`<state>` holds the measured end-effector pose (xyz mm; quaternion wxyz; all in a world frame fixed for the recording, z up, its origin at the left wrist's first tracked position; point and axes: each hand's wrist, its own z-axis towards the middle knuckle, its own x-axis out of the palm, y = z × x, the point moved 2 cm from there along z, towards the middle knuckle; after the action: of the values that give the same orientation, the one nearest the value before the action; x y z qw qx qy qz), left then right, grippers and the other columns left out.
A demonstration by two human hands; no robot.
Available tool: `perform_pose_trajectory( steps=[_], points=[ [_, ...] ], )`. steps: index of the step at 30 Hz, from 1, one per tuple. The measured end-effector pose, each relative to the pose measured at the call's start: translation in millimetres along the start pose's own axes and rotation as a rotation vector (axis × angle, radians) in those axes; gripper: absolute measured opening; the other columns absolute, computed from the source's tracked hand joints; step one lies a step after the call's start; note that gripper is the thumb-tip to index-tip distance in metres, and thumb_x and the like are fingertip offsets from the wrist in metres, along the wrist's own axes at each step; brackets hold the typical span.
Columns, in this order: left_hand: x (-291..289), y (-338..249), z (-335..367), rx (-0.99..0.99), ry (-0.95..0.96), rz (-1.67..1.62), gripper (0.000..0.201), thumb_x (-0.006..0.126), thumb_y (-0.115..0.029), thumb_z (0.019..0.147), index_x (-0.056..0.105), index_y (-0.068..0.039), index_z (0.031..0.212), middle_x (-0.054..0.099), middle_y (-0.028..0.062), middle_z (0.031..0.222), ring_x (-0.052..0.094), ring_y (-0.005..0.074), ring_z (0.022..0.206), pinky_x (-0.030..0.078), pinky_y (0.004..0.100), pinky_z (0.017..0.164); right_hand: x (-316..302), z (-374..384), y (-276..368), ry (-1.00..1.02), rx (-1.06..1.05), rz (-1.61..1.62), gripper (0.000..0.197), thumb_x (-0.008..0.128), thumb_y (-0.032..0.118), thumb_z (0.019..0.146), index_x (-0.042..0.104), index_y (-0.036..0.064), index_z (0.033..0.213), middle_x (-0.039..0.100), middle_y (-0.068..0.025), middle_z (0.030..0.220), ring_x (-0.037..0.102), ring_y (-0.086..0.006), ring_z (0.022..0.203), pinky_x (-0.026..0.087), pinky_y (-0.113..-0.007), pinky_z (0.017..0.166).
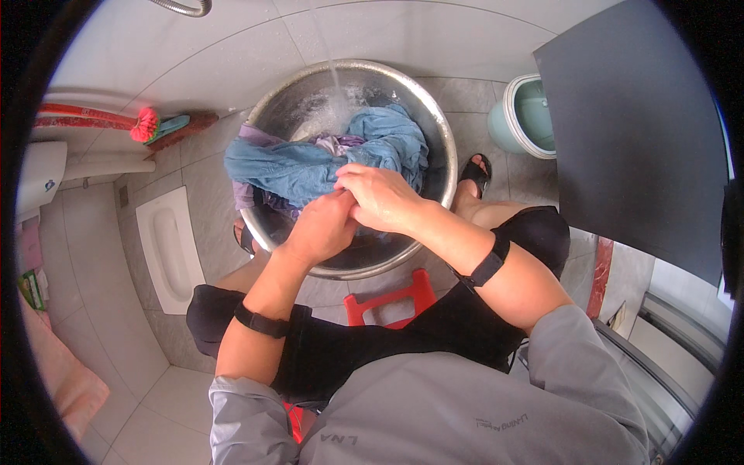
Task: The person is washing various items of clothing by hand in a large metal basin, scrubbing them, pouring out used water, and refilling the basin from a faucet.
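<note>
Both my hands meet over the near half of a round metal basin [447, 167], against the near edge of a wet blue cloth [283, 167]. My left hand [322, 229] is closed in a fist. My right hand [380, 200] is closed too, its bent fingers overlapping the left knuckles. Whatever lies inside the fingers is hidden. Bunched up, the blue cloth crosses the basin and hangs over its left rim beside a purple cloth [242, 194]. A thin stream of water [335, 81] falls into the far side of the basin.
A red plastic stool [421, 291] stands between my knees, close to the basin. Right of the basin are a pale green bucket [504, 128] and a large dark panel [628, 139]. On the left lie a white squat toilet [167, 248] and a red-handled broom [182, 128].
</note>
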<state>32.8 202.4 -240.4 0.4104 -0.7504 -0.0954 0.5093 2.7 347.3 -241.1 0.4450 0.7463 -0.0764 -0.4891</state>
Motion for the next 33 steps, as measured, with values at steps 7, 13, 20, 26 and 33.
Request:
perform_pose_trajectory(
  steps=[7,13,20,26,33],
  points=[
    [1.6,-0.2,-0.2,-0.066,0.04,-0.047,0.02,0.059,-0.001,0.073,0.06,0.003,0.094,0.063,0.0281,0.092,0.06,0.0476,0.089,0.049,0.0515,0.078,2.8,0.7,-0.1,0.005,-0.01,-0.013,0.033,0.061,-0.002,0.071,0.067,-0.001,0.104,0.064,-0.0151,0.12,0.063,-0.0345,0.107,0.053,-0.041,0.089],
    [4.3,2.1,-0.4,-0.042,0.048,-0.017,0.021,0.059,-0.001,0.074,0.06,0.003,0.095,0.062,0.0283,0.091,0.06,0.0474,0.089,0.049,0.0519,0.078,3.5,0.3,-0.9,0.009,-0.015,-0.017,0.032,0.061,-0.003,0.072,0.066,-0.0002,0.103,0.064,-0.0145,0.118,0.063,-0.0345,0.106,0.052,-0.041,0.089],
    [2.1,-1.0,0.9,0.017,0.013,-0.007,0.022,0.061,-0.005,0.079,0.058,0.002,0.099,0.066,0.0259,0.091,0.064,0.044,0.087,0.051,0.0527,0.074,2.9,-1.0,-7.1,0.001,0.021,-0.048,0.031,0.063,0.0,0.072,0.066,0.0013,0.103,0.065,-0.0117,0.113,0.065,-0.0336,0.1,0.053,-0.041,0.084],
    [-1.8,-3.5,1.4,-0.033,0.031,-0.004,0.023,0.06,-0.005,0.079,0.057,0.002,0.1,0.065,0.025,0.097,0.063,0.0445,0.089,0.051,0.0526,0.076,3.4,-1.2,-8.0,-0.008,0.037,-0.076,0.029,0.064,0.008,0.074,0.066,0.0007,0.102,0.065,-0.0132,0.112,0.065,-0.0341,0.1,0.054,-0.042,0.084],
    [-2.4,-2.5,1.0,-0.027,0.041,-0.016,0.023,0.06,-0.005,0.079,0.057,0.002,0.101,0.065,0.0244,0.099,0.063,0.045,0.09,0.05,0.0527,0.076,5.5,-0.6,-9.7,0.016,0.014,-0.092,0.03,0.064,0.009,0.075,0.065,0.0,0.103,0.066,-0.0155,0.108,0.065,-0.0354,0.098,0.053,-0.043,0.082]
  ],
)
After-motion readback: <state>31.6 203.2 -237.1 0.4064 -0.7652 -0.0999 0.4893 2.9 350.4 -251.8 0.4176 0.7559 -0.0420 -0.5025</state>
